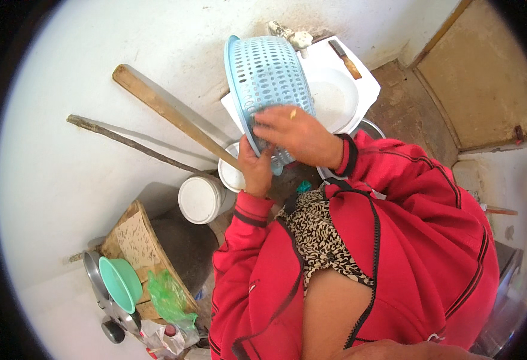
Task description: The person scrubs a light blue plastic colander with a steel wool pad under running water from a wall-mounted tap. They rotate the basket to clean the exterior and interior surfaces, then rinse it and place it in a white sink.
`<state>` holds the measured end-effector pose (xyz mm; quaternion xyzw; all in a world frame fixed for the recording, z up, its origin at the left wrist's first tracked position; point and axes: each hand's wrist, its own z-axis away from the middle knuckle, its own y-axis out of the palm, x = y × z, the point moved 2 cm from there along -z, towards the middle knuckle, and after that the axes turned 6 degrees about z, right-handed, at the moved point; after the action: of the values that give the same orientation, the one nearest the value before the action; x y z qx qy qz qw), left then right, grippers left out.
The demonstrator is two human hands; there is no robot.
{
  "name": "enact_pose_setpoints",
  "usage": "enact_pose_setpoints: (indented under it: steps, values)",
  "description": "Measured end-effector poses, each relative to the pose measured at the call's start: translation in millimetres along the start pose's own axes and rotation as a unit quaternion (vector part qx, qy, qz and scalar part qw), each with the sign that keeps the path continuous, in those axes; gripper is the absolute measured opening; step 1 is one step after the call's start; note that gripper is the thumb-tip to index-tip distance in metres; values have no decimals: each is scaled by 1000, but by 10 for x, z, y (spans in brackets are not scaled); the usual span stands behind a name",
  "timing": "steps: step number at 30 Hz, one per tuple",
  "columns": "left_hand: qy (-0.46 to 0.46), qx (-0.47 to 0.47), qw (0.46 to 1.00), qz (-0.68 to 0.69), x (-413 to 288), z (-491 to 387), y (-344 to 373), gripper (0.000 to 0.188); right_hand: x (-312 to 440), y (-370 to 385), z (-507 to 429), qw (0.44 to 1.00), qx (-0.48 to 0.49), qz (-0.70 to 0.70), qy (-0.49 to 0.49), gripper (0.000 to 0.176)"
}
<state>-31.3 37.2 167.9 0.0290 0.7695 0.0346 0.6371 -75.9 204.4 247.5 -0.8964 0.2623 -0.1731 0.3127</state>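
Note:
A light blue perforated plastic basket (274,74) is tilted on its side over the left part of a white washbasin (367,92). My left hand (256,168) grips its rim near the lower end. My right hand (297,132) lies against the basket's perforated outer wall, fingers spread towards the rim, with a small yellowish bit stuck on its back. The inside of the basket is turned away from view. Behind it a tap (297,38) comes out of the wall. A brush or scraper with a wooden handle (351,65) rests on the basin's right ledge.
Two lidded white buckets (199,199) stand below, left of the basin. A thick wooden pole (164,108) and a thin stick (133,144) lean on the wall. Lower left, a wooden board (144,252), a green plastic basin (120,284) and a green bag (169,294) sit near metal pans. A door (484,76) is at the upper right.

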Motion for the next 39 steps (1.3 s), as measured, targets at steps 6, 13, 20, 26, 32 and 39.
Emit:
enact_pose_setpoints:
  steps: [6, 13, 20, 26, 32, 39]
  values:
    - [-17, 18, 998, 61, -4, -7, 63, 40, -838, -66, -545, 991, -64, 112, 38, 29]
    - [-4, -4, 1000, -15, -7, -20, -59, 38, 192, 33, -43, 999, 1, 28, -36, 28]
    - [-14, 10, 999, 38, 87, -46, 2, 40, -603, 358, -787, 997, 6, 68, 35, 23]
    - [-11, 6, 998, 61, 63, 4, 45, 39, -34, 128, -223, 999, 32, 35, 13, 36]
    - [-5, 5, 996, 89, -49, -52, 351, 39, 234, -445, -208, 984, 3, 16, 178, 31]
    - [118, 2, 992, -49, -3, -16, 708, 32, 229, -30, -167, 979, -19, 65, 192, 27]
